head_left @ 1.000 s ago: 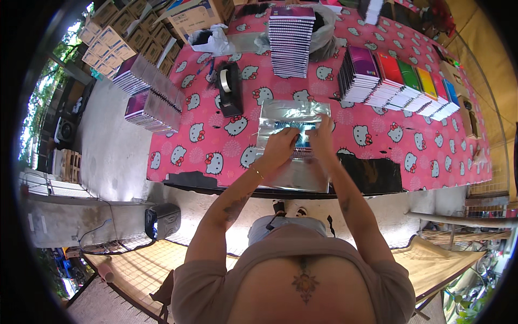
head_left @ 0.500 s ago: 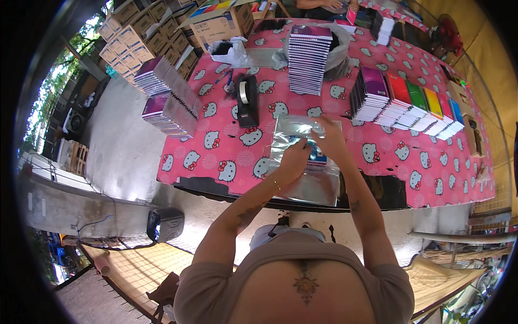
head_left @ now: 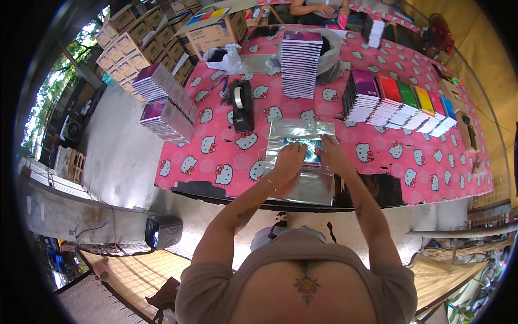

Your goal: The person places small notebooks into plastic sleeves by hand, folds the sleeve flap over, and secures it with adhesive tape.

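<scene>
A shiny clear plastic wrapper [head_left: 310, 189] lies at the table's near edge, with a dark blue notebook [head_left: 311, 155] in or under it; glare hides which. My left hand [head_left: 291, 159] rests on the left part of the notebook, fingers stretched forward over the plastic. On its right side my right hand [head_left: 333, 154] lies with its fingers extended, touching the plastic near the notebook's edge. Neither hand appears to grip anything. A black tape dispenser [head_left: 243, 108] with a roll of clear tape stands just beyond my left hand.
Beyond the hands rises a tall stack of notebooks [head_left: 301, 65]. Coloured notebook stacks [head_left: 396, 102] line the right, and wrapped purple ones [head_left: 164, 116] the left. Cardboard boxes [head_left: 216, 35] stand at the back. Across the pink table [head_left: 367, 154] a co-worker's hands [head_left: 325, 9] show.
My right hand has come down from the far edge of the plastic onto its right side. My left hand has flattened from a bent-finger pose. The view has shifted slightly.
</scene>
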The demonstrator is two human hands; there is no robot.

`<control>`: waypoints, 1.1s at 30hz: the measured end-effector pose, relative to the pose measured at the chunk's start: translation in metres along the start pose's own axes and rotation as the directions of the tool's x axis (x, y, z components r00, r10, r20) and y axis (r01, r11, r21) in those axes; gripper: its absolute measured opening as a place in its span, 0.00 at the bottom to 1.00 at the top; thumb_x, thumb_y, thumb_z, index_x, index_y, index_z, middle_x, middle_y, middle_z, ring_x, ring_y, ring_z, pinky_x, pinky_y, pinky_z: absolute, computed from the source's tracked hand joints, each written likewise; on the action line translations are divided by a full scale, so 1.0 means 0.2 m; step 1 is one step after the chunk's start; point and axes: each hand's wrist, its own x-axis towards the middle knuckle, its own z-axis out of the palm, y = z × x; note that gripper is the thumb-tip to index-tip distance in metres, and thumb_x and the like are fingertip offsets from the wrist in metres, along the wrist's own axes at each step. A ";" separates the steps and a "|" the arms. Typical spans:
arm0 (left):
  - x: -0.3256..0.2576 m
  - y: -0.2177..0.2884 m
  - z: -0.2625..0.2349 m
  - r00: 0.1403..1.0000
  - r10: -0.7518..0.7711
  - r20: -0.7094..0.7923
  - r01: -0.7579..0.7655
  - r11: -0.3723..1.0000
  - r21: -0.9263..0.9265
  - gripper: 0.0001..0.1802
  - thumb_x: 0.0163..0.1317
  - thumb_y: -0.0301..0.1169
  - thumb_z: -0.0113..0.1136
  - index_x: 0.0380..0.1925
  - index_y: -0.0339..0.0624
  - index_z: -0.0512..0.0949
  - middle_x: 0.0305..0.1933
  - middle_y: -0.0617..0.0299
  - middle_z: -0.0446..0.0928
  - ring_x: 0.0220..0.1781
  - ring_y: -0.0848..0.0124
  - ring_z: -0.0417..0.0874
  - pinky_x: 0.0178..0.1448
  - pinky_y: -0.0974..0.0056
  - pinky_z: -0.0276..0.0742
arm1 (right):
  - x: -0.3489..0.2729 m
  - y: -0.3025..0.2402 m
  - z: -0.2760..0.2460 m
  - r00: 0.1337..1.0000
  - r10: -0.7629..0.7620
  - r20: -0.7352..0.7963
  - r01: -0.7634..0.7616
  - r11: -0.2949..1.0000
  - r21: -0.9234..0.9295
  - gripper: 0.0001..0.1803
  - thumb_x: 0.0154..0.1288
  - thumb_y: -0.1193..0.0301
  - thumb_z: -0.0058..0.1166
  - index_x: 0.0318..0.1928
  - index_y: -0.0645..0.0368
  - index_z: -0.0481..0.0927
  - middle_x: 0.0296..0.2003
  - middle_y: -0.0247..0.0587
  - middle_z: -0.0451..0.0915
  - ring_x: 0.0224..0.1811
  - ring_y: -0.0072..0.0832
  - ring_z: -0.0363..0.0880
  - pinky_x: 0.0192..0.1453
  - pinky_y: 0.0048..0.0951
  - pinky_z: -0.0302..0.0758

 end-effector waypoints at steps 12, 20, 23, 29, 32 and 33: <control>0.10 -0.10 -0.11 0.934 0.325 0.149 -0.327 0.945 -0.008 0.08 0.51 0.29 0.64 0.32 0.46 0.77 0.35 0.60 0.76 0.42 0.60 0.81 0.46 0.59 0.80 | -0.30 -0.43 0.12 0.994 -0.108 0.033 0.113 0.971 -0.209 0.29 0.57 0.64 0.60 0.58 0.66 0.76 0.61 0.52 0.72 0.64 0.46 0.69 0.64 0.52 0.67; 0.10 -0.11 -0.11 0.969 0.137 0.206 -0.094 0.975 -0.202 0.07 0.51 0.29 0.65 0.31 0.49 0.80 0.32 0.62 0.80 0.36 0.58 0.84 0.42 0.55 0.81 | -0.28 -0.39 0.10 0.992 -0.112 0.062 0.123 0.971 -0.206 0.27 0.56 0.66 0.59 0.56 0.65 0.77 0.61 0.49 0.72 0.63 0.44 0.70 0.63 0.50 0.67; 0.11 -0.10 -0.12 0.964 0.125 0.234 -0.075 0.974 -0.212 0.06 0.53 0.28 0.64 0.32 0.49 0.82 0.34 0.60 0.82 0.36 0.57 0.85 0.41 0.54 0.81 | -0.27 -0.37 0.10 0.990 -0.095 0.107 0.117 0.968 -0.221 0.27 0.58 0.66 0.59 0.57 0.65 0.75 0.61 0.48 0.71 0.63 0.44 0.70 0.64 0.49 0.67; 0.08 -0.12 -0.10 0.972 -0.085 0.220 0.163 0.916 -0.367 0.07 0.61 0.29 0.60 0.38 0.45 0.84 0.36 0.54 0.84 0.38 0.54 0.86 0.42 0.53 0.80 | -0.20 -0.34 0.05 0.998 -0.003 0.062 0.001 0.999 0.040 0.25 0.62 0.66 0.57 0.58 0.63 0.74 0.60 0.48 0.72 0.61 0.42 0.71 0.64 0.48 0.67; 0.04 -0.09 -0.09 0.973 -0.114 0.202 0.172 0.940 -0.296 0.07 0.61 0.29 0.61 0.38 0.45 0.85 0.37 0.54 0.85 0.38 0.55 0.86 0.42 0.54 0.81 | -0.22 -0.34 0.01 0.989 0.009 0.149 -0.005 1.000 -0.025 0.26 0.63 0.65 0.56 0.59 0.63 0.73 0.61 0.47 0.71 0.62 0.42 0.71 0.65 0.49 0.67; 0.04 -0.08 -0.09 0.973 -0.118 0.198 0.171 0.946 -0.274 0.07 0.61 0.29 0.61 0.38 0.45 0.85 0.37 0.55 0.85 0.38 0.55 0.86 0.41 0.53 0.81 | -0.23 -0.35 -0.01 0.980 0.011 0.200 0.006 0.997 -0.082 0.26 0.63 0.65 0.56 0.60 0.63 0.73 0.61 0.47 0.70 0.62 0.41 0.71 0.65 0.49 0.66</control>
